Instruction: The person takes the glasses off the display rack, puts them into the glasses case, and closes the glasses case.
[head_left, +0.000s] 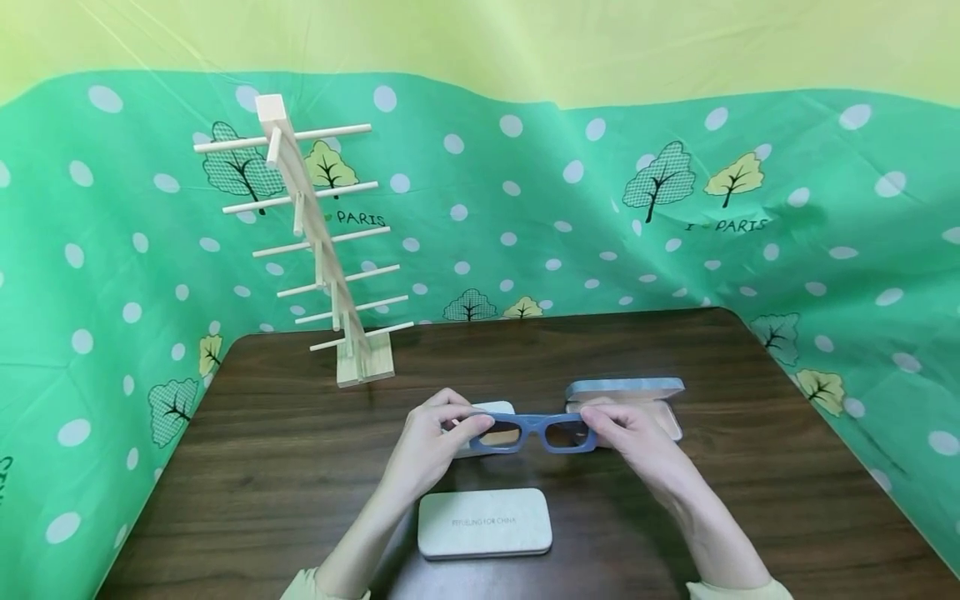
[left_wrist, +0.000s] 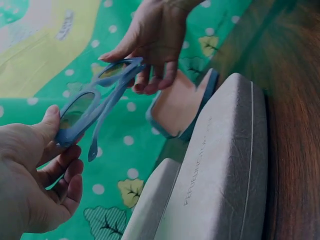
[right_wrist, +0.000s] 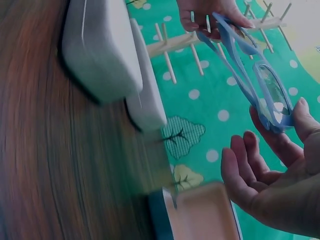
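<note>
A pair of sunglasses (head_left: pixel 534 423) with a thick blue frame and tinted lenses is held up above the table, lenses side by side. My left hand (head_left: pixel 433 433) pinches one end of the frame between thumb and fingers. At the opposite end, my right hand (head_left: pixel 637 437) pinches the other corner. A blue temple arm (left_wrist: pixel 102 122) shows behind the lenses in the left wrist view. Just behind my right hand lies an open blue glasses case (head_left: pixel 626 387) with a pale pinkish lining. Another pale case (head_left: pixel 497 407) is partly hidden behind the glasses and my left hand.
A closed light grey glasses case (head_left: pixel 484 523) with printed lettering lies nearest me on the dark wooden table (head_left: pixel 247 467). At the back left stands a tall wooden rack (head_left: pixel 322 229) with pegs sticking out on several levels. Green dotted cloth (head_left: pixel 525 192) hangs around the table.
</note>
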